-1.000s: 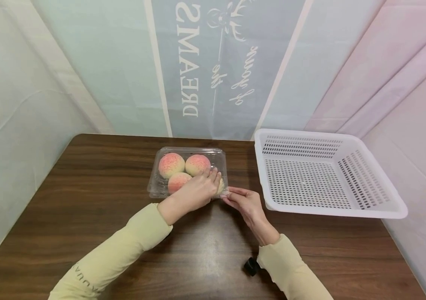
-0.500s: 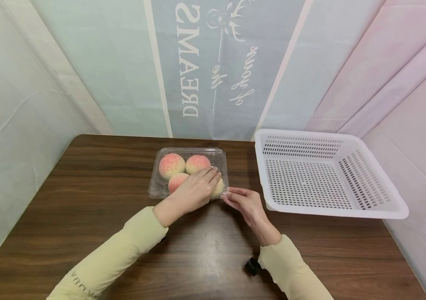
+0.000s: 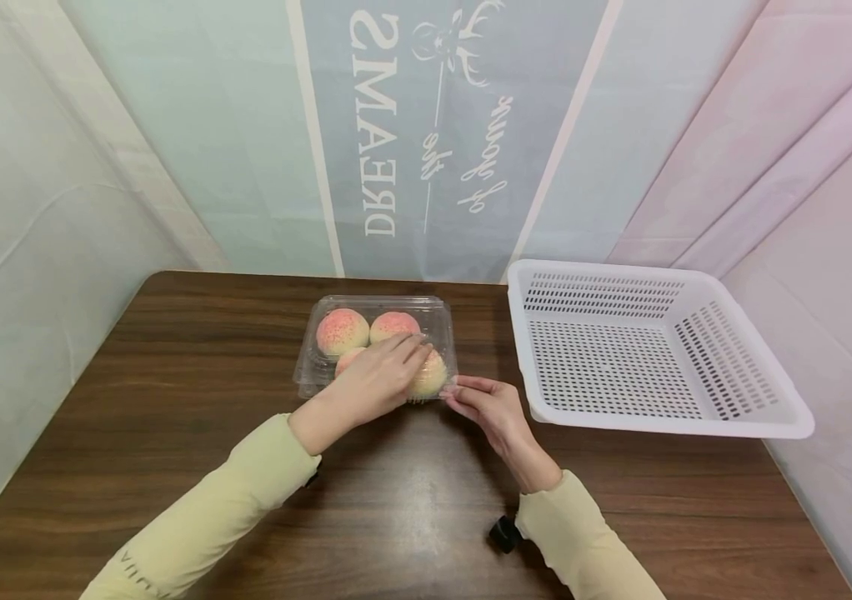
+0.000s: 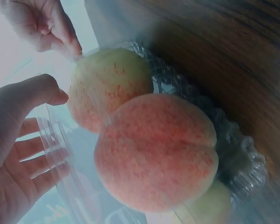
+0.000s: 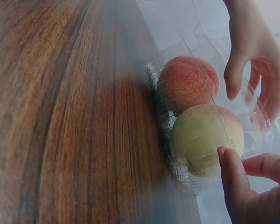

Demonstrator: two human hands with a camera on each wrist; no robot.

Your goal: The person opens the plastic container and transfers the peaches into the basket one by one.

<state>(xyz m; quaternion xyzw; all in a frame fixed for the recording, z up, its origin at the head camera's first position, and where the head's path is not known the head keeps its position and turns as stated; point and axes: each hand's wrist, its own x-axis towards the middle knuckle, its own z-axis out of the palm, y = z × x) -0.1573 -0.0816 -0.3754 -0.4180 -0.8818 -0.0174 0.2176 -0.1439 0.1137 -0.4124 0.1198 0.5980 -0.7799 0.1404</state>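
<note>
A clear plastic clamshell box [image 3: 437,312] holds several peaches, pink on top and pale yellow below, such as the back left peach [image 3: 342,332]. My left hand [image 3: 366,379] lies across the box's lid, partly hiding the front peaches. Its fingers [image 4: 30,158] rest on the top and its thumb is near the front edge in the left wrist view. At the front right corner my right hand [image 3: 497,417] pinches the plastic rim between thumb and fingertips; the right wrist view shows the thumb [image 5: 233,172] beside the pale peach [image 5: 200,140].
To the right of the box stands a white perforated plastic basket [image 3: 613,367], with nothing seen inside. Both rest on a dark wooden table [image 3: 193,358]. A printed cloth backdrop [image 3: 433,167] hangs behind the table. A small black object [image 3: 503,533] shows beside the right sleeve.
My left hand has slid left along the lid, uncovering more of the front right peach and covering more of the front left one. The right hand keeps its pinch at the corner.
</note>
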